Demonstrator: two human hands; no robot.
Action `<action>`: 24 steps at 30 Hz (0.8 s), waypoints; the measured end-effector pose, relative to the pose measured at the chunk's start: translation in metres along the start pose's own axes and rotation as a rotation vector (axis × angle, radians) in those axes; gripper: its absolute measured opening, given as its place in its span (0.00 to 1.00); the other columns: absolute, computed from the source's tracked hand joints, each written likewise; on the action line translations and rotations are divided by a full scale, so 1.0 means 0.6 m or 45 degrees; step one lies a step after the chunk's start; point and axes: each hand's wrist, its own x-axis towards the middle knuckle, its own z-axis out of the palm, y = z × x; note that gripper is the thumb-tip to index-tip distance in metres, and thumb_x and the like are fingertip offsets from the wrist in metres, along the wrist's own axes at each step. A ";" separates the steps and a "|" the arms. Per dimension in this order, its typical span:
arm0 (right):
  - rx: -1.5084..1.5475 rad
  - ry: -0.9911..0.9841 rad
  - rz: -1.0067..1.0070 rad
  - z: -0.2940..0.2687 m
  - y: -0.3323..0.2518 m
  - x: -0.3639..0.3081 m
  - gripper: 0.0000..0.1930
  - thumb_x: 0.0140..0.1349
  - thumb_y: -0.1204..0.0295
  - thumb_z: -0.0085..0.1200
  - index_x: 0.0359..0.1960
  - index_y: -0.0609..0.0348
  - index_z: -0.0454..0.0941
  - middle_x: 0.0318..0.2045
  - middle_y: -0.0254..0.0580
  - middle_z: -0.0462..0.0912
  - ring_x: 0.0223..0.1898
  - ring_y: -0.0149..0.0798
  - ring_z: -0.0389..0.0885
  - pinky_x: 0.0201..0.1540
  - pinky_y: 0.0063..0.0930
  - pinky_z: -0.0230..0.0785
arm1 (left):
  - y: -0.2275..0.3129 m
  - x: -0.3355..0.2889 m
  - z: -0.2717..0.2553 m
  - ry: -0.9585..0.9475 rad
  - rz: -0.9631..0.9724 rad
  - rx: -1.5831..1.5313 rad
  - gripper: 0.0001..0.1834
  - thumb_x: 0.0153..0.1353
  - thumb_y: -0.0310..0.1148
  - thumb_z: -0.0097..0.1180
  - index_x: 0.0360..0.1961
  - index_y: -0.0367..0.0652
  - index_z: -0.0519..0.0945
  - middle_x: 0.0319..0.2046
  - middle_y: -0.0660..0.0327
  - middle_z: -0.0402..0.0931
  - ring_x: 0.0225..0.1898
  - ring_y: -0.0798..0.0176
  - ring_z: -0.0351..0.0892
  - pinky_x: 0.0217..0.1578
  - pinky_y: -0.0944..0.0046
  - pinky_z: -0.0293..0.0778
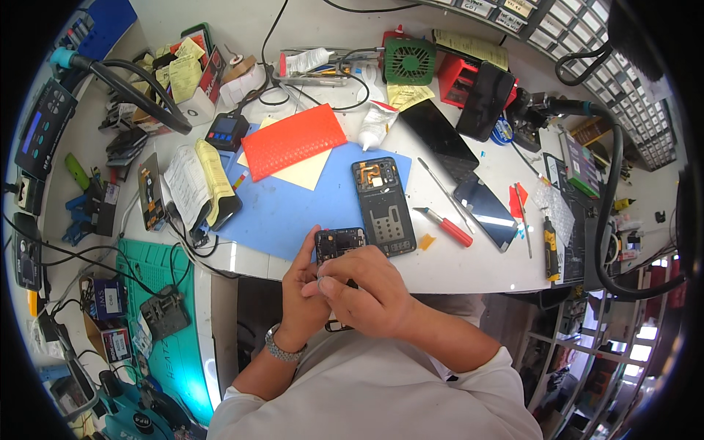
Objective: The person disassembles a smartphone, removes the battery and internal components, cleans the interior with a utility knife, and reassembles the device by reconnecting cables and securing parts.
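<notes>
Close to my body, at the table's front edge, an opened phone point(342, 242) with its inner parts bared lies in my left hand point(299, 297). My left fingers are wrapped along its left side. Over its lower half bends my right hand point(372, 290), fingertips pinched together close to my left fingers. Whatever the pinch holds is hidden. Just beyond, a second opened phone body point(386, 224) with a copper-coloured flex part rests on the blue mat point(293, 220). To its right lie a red-handled craft knife point(449, 227) and a thin metal tool point(446, 192).
A red bubble envelope point(293, 141) and a white glue tube point(375, 128) lie farther back. Dark screens point(485, 211) are on the right, near a yellow-handled tool point(550, 249). Thick black hoses arch over both sides. A green mat point(165, 275) is at left.
</notes>
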 end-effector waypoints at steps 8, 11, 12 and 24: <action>0.208 0.128 0.080 0.026 0.006 -0.006 0.23 0.60 0.88 0.65 0.56 0.62 0.74 0.50 0.54 0.86 0.42 0.52 0.87 0.45 0.41 0.79 | 0.000 0.002 0.002 0.009 0.044 0.023 0.45 0.68 0.17 0.62 0.83 0.35 0.56 0.56 0.54 0.84 0.53 0.67 0.85 0.54 0.66 0.82; 0.025 0.096 0.067 0.019 0.008 0.001 0.22 0.58 0.84 0.66 0.55 0.64 0.77 0.49 0.53 0.85 0.43 0.53 0.86 0.46 0.43 0.79 | -0.004 0.001 0.000 0.017 0.013 0.002 0.45 0.67 0.16 0.62 0.83 0.35 0.57 0.56 0.55 0.84 0.52 0.68 0.85 0.53 0.67 0.82; -0.036 0.089 0.083 0.017 0.006 0.006 0.22 0.57 0.82 0.67 0.55 0.65 0.78 0.48 0.53 0.84 0.43 0.54 0.85 0.46 0.44 0.79 | -0.009 0.002 -0.006 -0.004 0.052 0.072 0.45 0.66 0.16 0.62 0.83 0.35 0.57 0.56 0.55 0.84 0.52 0.69 0.85 0.52 0.67 0.82; 0.119 0.101 0.197 0.030 0.013 0.006 0.21 0.61 0.83 0.64 0.56 0.62 0.78 0.45 0.51 0.84 0.43 0.51 0.83 0.47 0.44 0.77 | -0.019 0.000 -0.005 0.002 -0.013 -0.032 0.46 0.66 0.13 0.59 0.83 0.37 0.56 0.60 0.53 0.81 0.59 0.67 0.81 0.61 0.64 0.77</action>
